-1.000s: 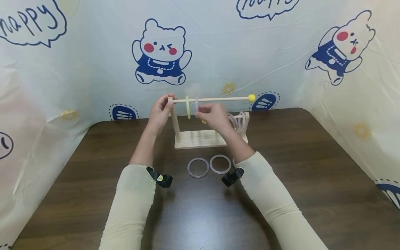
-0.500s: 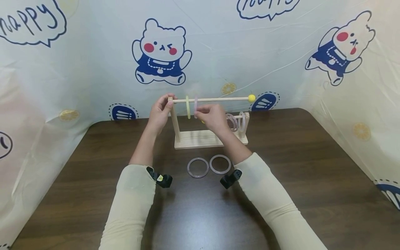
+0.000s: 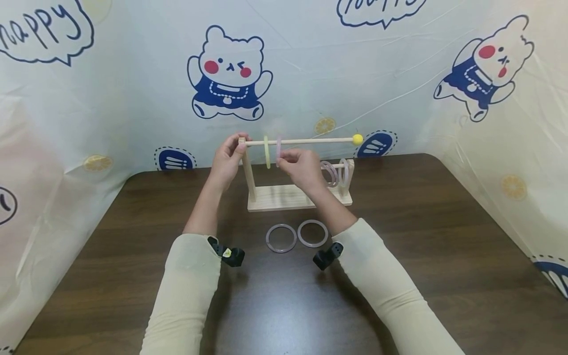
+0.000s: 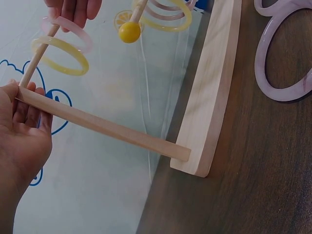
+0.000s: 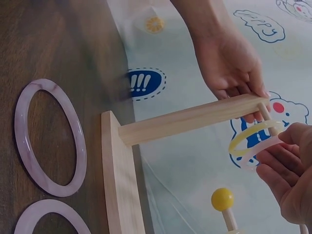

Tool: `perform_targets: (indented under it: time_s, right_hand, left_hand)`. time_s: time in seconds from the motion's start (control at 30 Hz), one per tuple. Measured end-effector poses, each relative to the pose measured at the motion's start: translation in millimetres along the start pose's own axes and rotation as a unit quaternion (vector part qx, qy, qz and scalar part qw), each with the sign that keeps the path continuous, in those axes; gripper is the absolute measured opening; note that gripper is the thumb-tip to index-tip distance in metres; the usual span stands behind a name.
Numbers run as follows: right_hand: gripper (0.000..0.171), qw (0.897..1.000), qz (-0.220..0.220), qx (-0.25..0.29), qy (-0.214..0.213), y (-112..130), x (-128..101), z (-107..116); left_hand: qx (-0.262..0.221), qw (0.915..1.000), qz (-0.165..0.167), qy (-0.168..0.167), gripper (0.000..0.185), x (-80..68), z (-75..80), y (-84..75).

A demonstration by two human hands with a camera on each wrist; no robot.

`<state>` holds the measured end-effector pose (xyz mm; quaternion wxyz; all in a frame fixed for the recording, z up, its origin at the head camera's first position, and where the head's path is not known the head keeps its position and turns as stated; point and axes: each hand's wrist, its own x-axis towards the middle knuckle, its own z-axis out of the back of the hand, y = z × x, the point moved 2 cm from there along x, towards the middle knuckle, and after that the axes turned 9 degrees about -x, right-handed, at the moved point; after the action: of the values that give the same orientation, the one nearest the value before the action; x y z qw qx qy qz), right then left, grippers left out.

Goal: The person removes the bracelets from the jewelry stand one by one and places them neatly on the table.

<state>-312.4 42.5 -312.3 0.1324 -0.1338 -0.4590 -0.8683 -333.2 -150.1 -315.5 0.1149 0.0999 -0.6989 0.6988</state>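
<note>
A pale wooden bangle stand [image 3: 284, 197] has a long upper rod [image 3: 319, 141] with a yellow ball at its tip. My left hand [image 3: 226, 160] grips the top of the stand's left post, fingers behind it and thumb in front. On the upper rod hang a yellow bangle [image 3: 267, 153], nearer the post, and a pink bangle [image 3: 278, 148] beside it. My right hand [image 3: 303, 170] pinches the lower edge of the pink bangle; in the right wrist view, the thumb and fingers [image 5: 280, 161] meet on it. The two bangles hang slightly apart.
Several bangles [image 3: 330, 173] hang on the stand's lower rod at the right, partly behind my right hand. The lower rod's yellow ball [image 4: 129, 32] shows in the left wrist view. Two lilac bangles [image 3: 281, 238] lie flat on the brown table [image 3: 284, 301]. A printed cloth hangs behind.
My right hand has shifted slightly left and down, still pinching the pink bangle. Its wrist now covers the edge of a third bangle on the table. My left hand stays put.
</note>
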Motion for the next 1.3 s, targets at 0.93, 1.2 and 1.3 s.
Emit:
perform_targets:
  time_s: [0.93,1.2,1.3]
  right_hand:
    - [0.026,0.984,-0.024,0.167,-0.047,-26,-5,19]
    - [0.027,0.969,-0.047,0.234,-0.064,-35,-8,24]
    - [0.027,0.953,-0.067,0.287,-0.069,-39,-9,25]
  left_hand:
    - [-0.005,1.0000,-0.005,-0.003,0.034,-0.7,0.9,0.1]
    - [-0.001,1.0000,-0.004,-0.004,0.036,-0.5,0.8,-0.3]
    - [-0.004,1.0000,-0.006,-0.002,0.037,-0.5,0.3,-0.6]
